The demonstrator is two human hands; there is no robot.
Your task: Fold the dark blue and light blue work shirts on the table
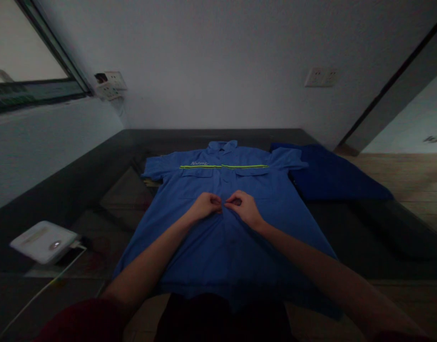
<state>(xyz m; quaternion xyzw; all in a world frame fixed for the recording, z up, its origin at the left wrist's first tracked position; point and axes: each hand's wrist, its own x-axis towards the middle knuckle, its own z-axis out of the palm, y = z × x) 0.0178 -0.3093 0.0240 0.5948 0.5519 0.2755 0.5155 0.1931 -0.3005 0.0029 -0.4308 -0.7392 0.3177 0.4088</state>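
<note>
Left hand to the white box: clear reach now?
Likely yes: across the blue shirt and dark tabletop, nothing visible blocks the left hand from the white box, though the hand seems to be pinching the shirt's front.

A blue short-sleeved shirt (227, 237) lies front up on a dark table (361, 232), 2 chest pockets (253, 174) showing.

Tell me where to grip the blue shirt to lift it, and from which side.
Probably by both shoulders at once, either side of the collar, pinched from above. The shirt lies flat, front up, with its collar at the far end, so lifted there it should hang evenly.
</note>
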